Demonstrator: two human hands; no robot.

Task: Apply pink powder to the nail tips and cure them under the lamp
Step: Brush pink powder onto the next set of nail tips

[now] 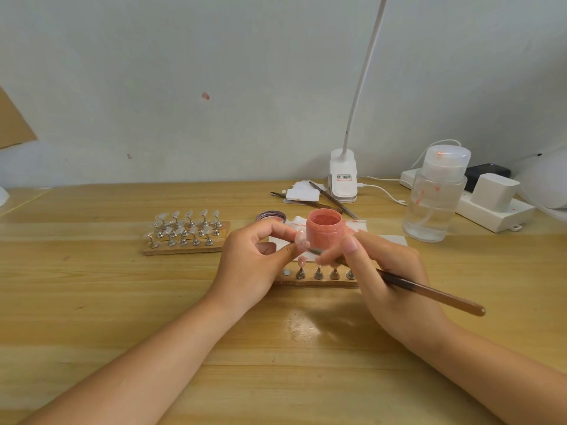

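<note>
Just in front of the open pink powder jar (325, 228) on the counter (122, 302), the left hand (254, 265) pinches a nail tip (302, 239) (seemingly by its stand, best for something so light and flimsy) while the right hand (386, 271) grips the brush (429, 291) against it

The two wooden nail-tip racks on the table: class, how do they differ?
The far rack stands clear of both hands and carries many stands with clear tips. The near rack lies partly behind the hands, shows one row of stands, with one pink tip. Both are wooden strips with small metal stands.
</note>
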